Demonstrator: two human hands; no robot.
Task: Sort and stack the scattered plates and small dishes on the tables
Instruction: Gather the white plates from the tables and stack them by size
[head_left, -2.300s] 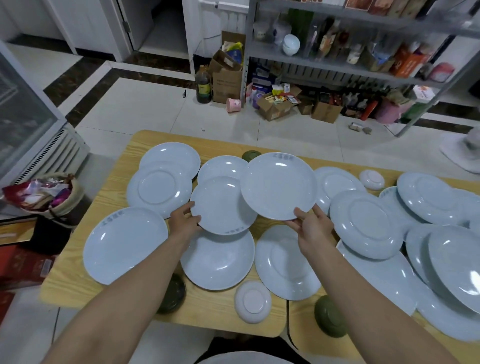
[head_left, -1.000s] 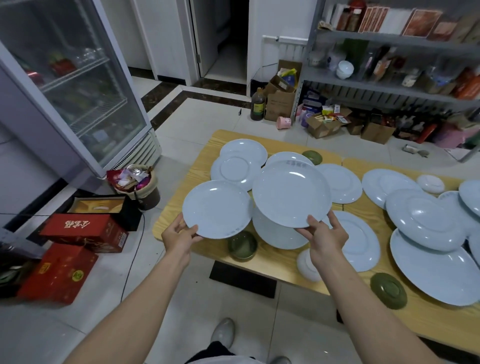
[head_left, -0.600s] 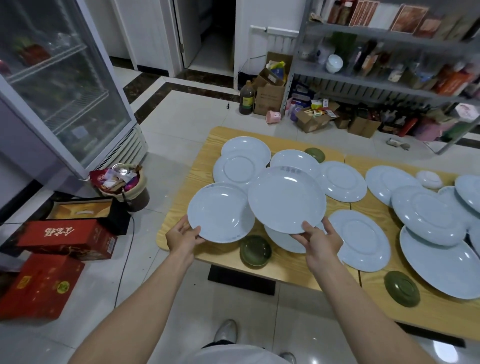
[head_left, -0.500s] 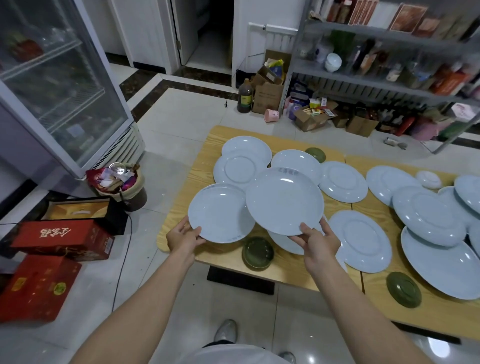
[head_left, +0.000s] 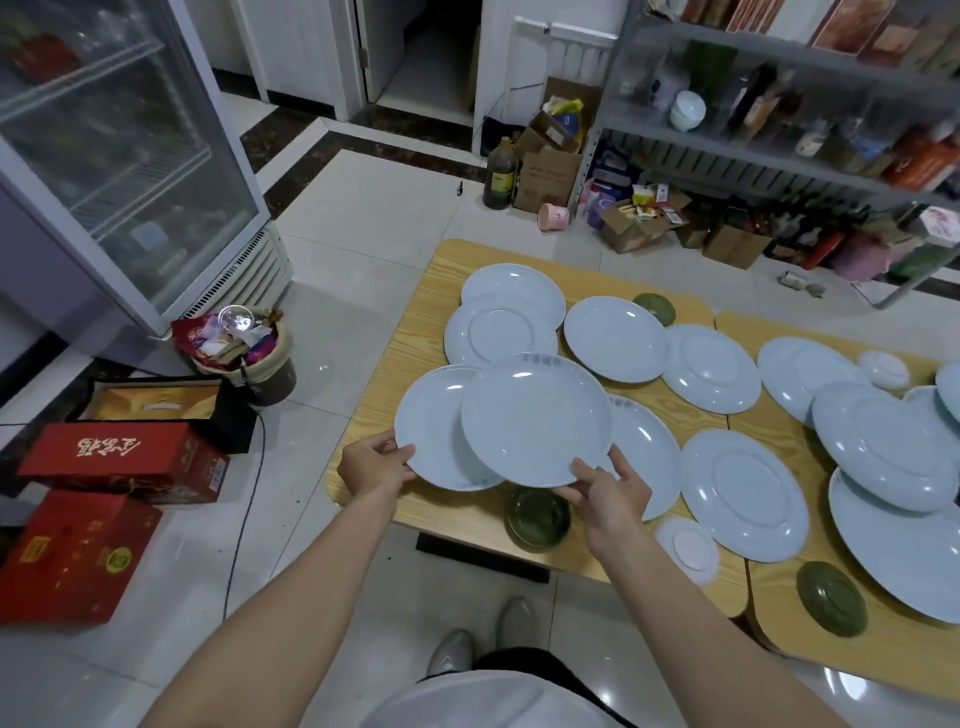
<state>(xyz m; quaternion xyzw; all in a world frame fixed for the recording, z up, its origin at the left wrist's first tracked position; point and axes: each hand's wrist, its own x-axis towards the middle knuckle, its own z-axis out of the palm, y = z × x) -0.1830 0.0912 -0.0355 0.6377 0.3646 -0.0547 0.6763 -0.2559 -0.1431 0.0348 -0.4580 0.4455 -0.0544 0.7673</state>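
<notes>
My left hand (head_left: 375, 464) grips the left rim of a pale blue plate (head_left: 434, 431) over the near left corner of the wooden table (head_left: 405, 338). My right hand (head_left: 610, 486) pinches the near rim of a second pale blue plate (head_left: 537, 418), which overlaps the first from above. Several more blue plates lie scattered on the tables, among them one (head_left: 615, 338) face up and one (head_left: 745, 493) upside down. A dark green small dish (head_left: 537, 517) sits just below the held plates. A small white dish (head_left: 688, 548) lies upside down beside my right wrist.
A second table (head_left: 779, 639) adjoins on the right with a stack of large plates (head_left: 883, 447) and a green dish (head_left: 831, 605). A glass-door fridge (head_left: 104, 156), a full bin (head_left: 239, 353) and red boxes (head_left: 124, 462) stand on the floor at left. Shelving (head_left: 779, 130) lines the back.
I stepped back and to the left from the table. Both held plates came together, and the right-hand plate now overlaps the left-hand one near the table's left corner.
</notes>
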